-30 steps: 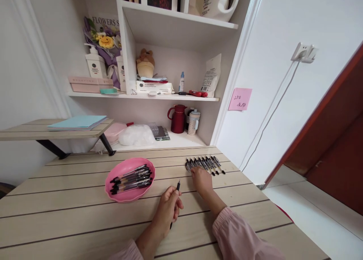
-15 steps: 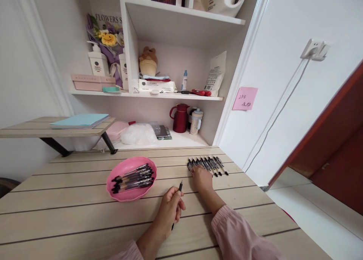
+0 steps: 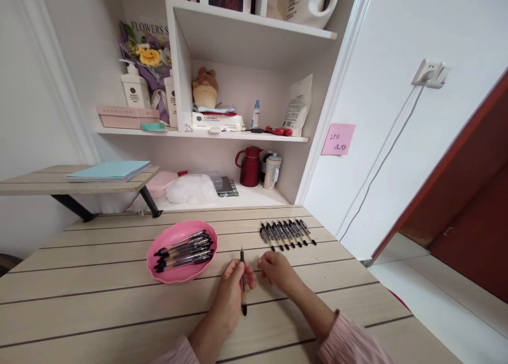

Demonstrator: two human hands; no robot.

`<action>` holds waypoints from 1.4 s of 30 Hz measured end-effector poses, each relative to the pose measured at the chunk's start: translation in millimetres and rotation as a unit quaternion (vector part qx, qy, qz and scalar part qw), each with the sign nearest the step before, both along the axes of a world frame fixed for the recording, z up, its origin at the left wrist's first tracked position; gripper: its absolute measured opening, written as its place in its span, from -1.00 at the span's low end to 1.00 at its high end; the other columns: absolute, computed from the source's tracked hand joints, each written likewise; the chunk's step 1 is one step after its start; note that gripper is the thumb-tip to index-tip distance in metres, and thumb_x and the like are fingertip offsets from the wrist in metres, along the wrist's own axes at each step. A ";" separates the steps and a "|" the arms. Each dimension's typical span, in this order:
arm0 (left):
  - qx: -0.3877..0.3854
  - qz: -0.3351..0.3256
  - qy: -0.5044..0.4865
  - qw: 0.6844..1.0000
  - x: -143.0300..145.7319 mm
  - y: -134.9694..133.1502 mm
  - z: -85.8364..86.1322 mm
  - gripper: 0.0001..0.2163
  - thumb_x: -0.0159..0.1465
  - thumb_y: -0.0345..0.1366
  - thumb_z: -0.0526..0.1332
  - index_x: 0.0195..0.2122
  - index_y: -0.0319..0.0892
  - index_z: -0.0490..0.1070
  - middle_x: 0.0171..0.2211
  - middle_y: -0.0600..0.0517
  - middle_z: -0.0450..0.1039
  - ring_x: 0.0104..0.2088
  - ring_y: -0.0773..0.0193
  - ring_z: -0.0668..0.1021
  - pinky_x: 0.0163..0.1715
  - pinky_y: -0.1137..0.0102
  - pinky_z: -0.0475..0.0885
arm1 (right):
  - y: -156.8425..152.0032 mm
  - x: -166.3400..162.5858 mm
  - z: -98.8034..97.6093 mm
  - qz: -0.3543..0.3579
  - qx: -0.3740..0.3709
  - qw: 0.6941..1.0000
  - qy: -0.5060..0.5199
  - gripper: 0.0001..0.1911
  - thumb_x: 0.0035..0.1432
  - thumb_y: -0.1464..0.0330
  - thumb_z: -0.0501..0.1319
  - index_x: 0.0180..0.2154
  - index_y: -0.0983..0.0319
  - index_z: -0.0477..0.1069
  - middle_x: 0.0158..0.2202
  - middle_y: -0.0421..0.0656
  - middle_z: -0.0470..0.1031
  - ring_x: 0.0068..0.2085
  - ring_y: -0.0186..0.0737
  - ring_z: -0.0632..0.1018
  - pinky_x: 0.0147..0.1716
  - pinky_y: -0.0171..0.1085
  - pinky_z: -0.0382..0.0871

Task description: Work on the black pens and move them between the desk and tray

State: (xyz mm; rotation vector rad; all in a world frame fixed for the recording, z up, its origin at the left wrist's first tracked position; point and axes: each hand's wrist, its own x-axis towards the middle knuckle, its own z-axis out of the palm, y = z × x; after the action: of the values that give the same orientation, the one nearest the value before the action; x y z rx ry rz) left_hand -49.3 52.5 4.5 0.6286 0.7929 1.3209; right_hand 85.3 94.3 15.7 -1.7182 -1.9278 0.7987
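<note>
My left hand (image 3: 232,283) is closed around a black pen (image 3: 243,287), which stands roughly upright across the fingers. Its thin tip points away from me and its black end shows below the hand. Just to the right is my right hand (image 3: 275,271), its fingers curled in and apart from the pen; I see nothing in them. Beyond it, a row of several black-and-clear pens (image 3: 288,233) lies side by side on the table. To the left, more pens (image 3: 184,252) lie heaped in a pink bowl (image 3: 153,266) with a wavy rim.
The slatted wooden table (image 3: 119,311) meets a white shelf unit (image 3: 238,136). A small raised stand (image 3: 24,181) with blue paper (image 3: 109,170) is at the left. On the lowest shelf are a red jug (image 3: 250,167), a pale cup (image 3: 272,172) and a plastic bag (image 3: 192,189).
My right hand has drawn back from the row of pens toward my left hand. The pen in my left hand has turned more upright. The view has shifted slightly.
</note>
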 end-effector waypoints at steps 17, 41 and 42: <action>-0.076 0.011 -0.143 0.987 -7.6 9.7 -4.3 -0.79 0.15 -0.27 0.17 -0.19 -0.18 0.34 -0.13 -0.15 0.43 -0.11 0.18 0.49 -0.03 0.28 0.30 | -15.8 -13.7 -4.9 -0.038 0.109 0.993 -0.013 -0.84 -0.01 0.44 0.07 -0.51 0.28 0.41 -0.51 -0.14 0.50 -0.47 -0.33 0.45 -0.49 -0.42 0.16; -0.041 -0.025 -0.075 0.996 -7.6 8.2 -6.8 -0.73 0.08 -0.23 0.23 -0.21 -0.23 0.40 -0.25 -0.15 0.48 -0.20 0.16 0.51 -0.13 0.26 0.34 | 43.6 -2.5 -14.1 -0.125 0.110 0.955 -0.244 -0.82 0.06 0.43 0.05 -0.29 0.32 0.37 -0.28 0.04 0.50 -0.24 -0.15 0.52 -0.31 -0.31 0.26; -0.041 -0.025 -0.075 0.996 -7.7 8.3 -6.6 -0.73 0.08 -0.23 0.24 -0.21 -0.24 0.40 -0.25 -0.15 0.48 -0.20 0.16 0.51 -0.13 0.26 0.34 | 43.5 -2.6 -13.8 -0.124 0.108 0.956 -0.244 -0.82 0.06 0.43 0.06 -0.28 0.33 0.37 -0.28 0.04 0.50 -0.24 -0.15 0.52 -0.30 -0.31 0.26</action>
State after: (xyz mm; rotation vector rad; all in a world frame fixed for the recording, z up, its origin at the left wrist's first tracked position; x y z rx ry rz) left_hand -57.0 60.8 -2.0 0.4744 0.7012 1.2676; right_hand 82.7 137.8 1.9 -2.0972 -1.9416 0.0630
